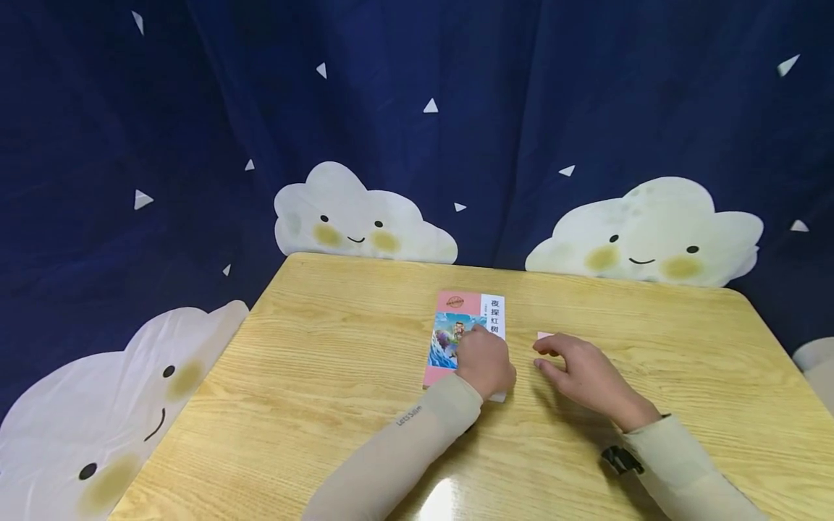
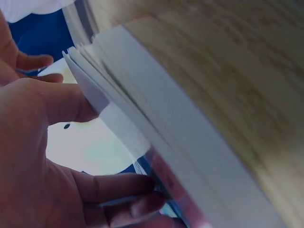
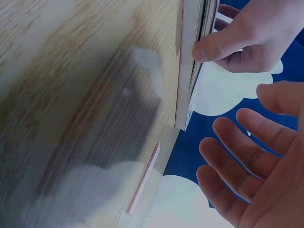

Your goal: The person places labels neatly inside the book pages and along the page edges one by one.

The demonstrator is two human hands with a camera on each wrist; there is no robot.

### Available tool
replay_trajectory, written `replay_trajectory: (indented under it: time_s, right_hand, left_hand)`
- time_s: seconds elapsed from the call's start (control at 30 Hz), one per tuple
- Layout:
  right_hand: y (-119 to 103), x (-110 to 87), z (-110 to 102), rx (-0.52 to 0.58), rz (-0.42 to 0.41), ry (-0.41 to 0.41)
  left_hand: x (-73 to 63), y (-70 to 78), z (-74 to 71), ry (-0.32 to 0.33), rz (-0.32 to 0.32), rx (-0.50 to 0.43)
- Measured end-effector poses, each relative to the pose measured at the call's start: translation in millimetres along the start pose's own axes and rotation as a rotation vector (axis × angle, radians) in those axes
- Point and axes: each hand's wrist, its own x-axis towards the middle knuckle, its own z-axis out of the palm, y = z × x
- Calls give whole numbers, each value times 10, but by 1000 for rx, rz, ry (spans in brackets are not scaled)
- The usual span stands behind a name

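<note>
Book (image 1: 448, 336) pinched by the left grip (image 1: 485, 360), right grip (image 1: 589, 376) free

I have the book on the counter (image 1: 326, 347), just below the centre of the head frame. My left grip covers its lower right part; in the left wrist frame it pinches the book, thumb (image 2: 71, 102) on the edge of the pages and fingers (image 2: 114, 187) against the pink-and-blue cover (image 2: 168, 178). A few leaves (image 2: 97, 76) part at the corner, upper left of that frame. To do this well, I judge that the thumb should bear lightly and evenly, so the parted leaves do not crease; paper will probably buckle if I squeeze hard or drag it sideways. My right grip, right of centre in the head frame, holds nothing, its fingers loosely curved. I would bring it in low beside the page edge, to steady the book if it slides. A flat pink-edged thing (image 3: 143, 178), at the bottom of the right wrist frame, shows too little to name, so I would clear it with care
</note>
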Motion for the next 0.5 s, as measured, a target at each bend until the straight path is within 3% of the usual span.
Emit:
replay_trajectory:
  time_s: [0.23, 0.5]
  right_hand:
    - [18, -16, -8, -2, 2, -6]
    - [22, -44, -17, 4, 36, -38]
  left_hand:
    - [24, -123, -37, -24, 33, -162]
    - [18, -187, -46, -29, 55, -202]
